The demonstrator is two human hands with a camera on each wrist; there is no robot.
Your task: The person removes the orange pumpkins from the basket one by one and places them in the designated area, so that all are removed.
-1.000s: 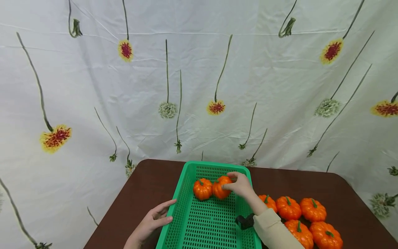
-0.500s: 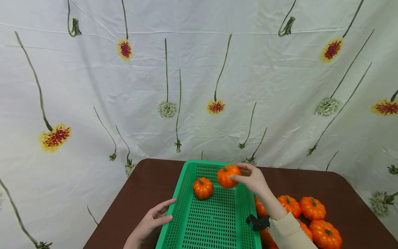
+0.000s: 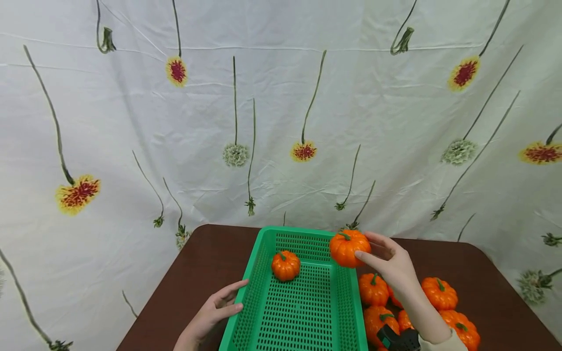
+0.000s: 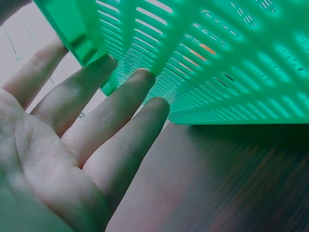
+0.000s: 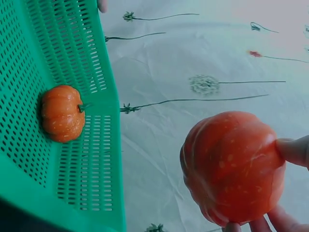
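Observation:
A small orange pumpkin [image 3: 347, 248] with a green stem is in my right hand [image 3: 397, 265], gripped between thumb and fingers over the right rim of the green basket [image 3: 252, 273]. The right wrist view shows the held pumpkin [image 5: 231, 166] from below, thumb on one side and fingertips on the other. Another pumpkin [image 3: 286, 266] sits inside the basket near its far left corner. My left hand [image 3: 215, 307] is at the basket's left side, fingers extended. In the left wrist view the fingers [image 4: 130, 92] lie nearly straight against the slotted wall [image 4: 231, 63].
Right of the basket, several more pumpkins [image 3: 440, 293] rest on the dark brown table [image 3: 224, 253], partly hidden by my right forearm. A black wrist device [image 3: 397, 339] is on that arm. Behind the table hangs a white cloth [image 3: 272, 122] printed with flowers.
My right hand has lifted a pumpkin from the basket floor and carried it right, to above the right rim. The other pumpkin in the basket and my left hand have stayed put.

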